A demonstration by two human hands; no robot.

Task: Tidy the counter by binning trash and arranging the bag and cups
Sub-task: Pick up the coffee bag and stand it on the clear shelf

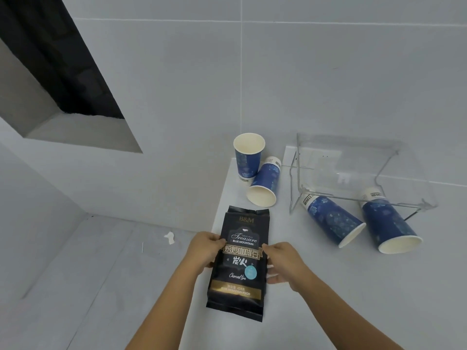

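A black coffee bag (240,263) with gold and white print stands upright near the left edge of the white counter (353,286). My left hand (204,248) grips its left side and my right hand (283,263) grips its right side. Behind it, one blue paper cup (248,157) stands upright by the wall. A second blue cup (265,184) lies tipped against it, mouth toward me. Two more blue cups, one (333,219) and another (389,223), lie on their sides at the right, partly under a clear box.
A clear plastic box (353,170) rests tilted against the tiled wall at the back right. A white wall socket plate (289,155) sits behind it. A scrap of white paper (169,237) lies on the floor left of the counter. A dark recess (50,59) opens at upper left.
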